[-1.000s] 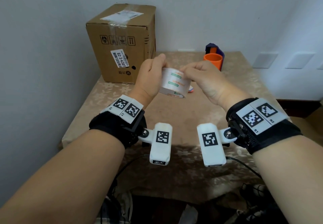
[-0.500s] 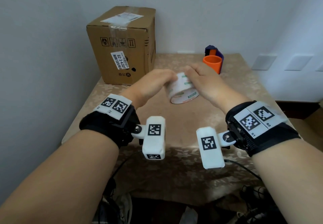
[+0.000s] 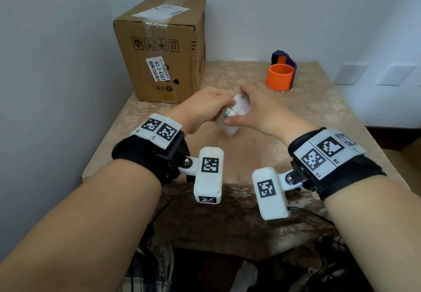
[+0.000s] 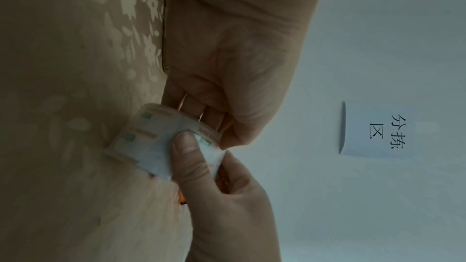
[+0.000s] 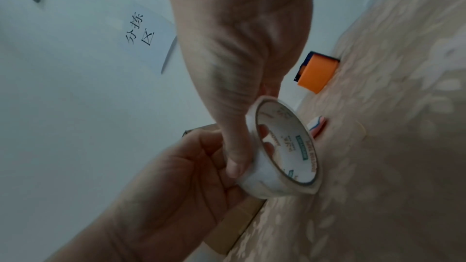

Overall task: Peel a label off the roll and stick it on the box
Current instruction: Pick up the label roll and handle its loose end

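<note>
head view: left hand [image 3: 202,107] and right hand [image 3: 262,112] meeting over the middle of the worktop [image 3: 319,114], both wrapped round the white roll [image 3: 232,118], blurred here. roll held just above the patterned cloth, right thumb lying along its near side. cardboard box [image 3: 164,48] standing upright at the far left corner against the wall, well apart from the hands, with a white printed sticker [image 3: 158,68] on its front face and a paper slip under tape on its top. orange ring [image 3: 279,76] near the far edge, touching a purple and orange holder [image 3: 284,56] behind it. black wrist straps with white tag blocks on both forearms.

left wrist view: left hand [image 4: 234,63] with fingers curled into the core of the roll [image 4: 151,136]. right hand [image 4: 227,196] coming from below, thumb [image 4: 186,146] pressed on the outer face of the roll, a loose white edge pinched between that thumb and the finger behind it. green and tan printed marks visible along the roll's face. white sign [image 4: 373,130] with black characters on the wall.

right wrist view: right hand [image 5: 242,63] clamped on the roll [image 5: 285,152], thumb [image 5: 234,158] on its outer face, fingertips showing through the hollow core. left hand [image 5: 176,182] cupping the roll from the other side. orange ring [image 5: 317,73] further along the worktop [image 5: 390,146].
</note>
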`<state>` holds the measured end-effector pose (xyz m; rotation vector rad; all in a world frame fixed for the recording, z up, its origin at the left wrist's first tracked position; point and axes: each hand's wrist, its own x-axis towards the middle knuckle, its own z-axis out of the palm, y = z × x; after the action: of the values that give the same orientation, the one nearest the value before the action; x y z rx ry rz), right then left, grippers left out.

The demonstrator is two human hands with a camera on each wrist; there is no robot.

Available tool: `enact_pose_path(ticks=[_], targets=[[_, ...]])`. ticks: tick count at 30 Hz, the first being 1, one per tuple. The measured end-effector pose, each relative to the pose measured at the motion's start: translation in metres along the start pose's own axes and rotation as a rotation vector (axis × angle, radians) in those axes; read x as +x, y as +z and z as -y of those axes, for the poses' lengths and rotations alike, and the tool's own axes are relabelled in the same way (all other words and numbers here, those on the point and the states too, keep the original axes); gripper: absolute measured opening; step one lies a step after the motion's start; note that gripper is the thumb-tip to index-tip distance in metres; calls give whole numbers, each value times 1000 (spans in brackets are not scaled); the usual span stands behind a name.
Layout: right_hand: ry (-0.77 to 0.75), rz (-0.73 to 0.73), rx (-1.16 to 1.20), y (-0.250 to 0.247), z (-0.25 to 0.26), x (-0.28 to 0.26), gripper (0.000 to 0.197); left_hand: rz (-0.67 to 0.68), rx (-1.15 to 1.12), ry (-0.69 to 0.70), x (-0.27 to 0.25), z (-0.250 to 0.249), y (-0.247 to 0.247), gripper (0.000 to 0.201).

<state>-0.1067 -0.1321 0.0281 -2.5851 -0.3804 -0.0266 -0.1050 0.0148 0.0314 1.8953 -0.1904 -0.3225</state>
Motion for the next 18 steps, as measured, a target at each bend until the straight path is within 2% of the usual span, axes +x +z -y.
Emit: enact_pose_path(ticks=[2, 5, 14, 18], targets=[[19, -18, -7, -2, -1, 0, 90, -2, 29, -10, -1, -2, 0, 39], [1, -33, 26, -3, -5, -1, 89, 22, 68, -11, -3, -6, 1, 21], [-61, -99, 127, -1, -4, -4, 70, -35, 56, -28, -3, -5, -1, 27], [-65, -45, 130, -3, -5, -5, 74, 15, 77, -21, -3, -5, -2, 20]])
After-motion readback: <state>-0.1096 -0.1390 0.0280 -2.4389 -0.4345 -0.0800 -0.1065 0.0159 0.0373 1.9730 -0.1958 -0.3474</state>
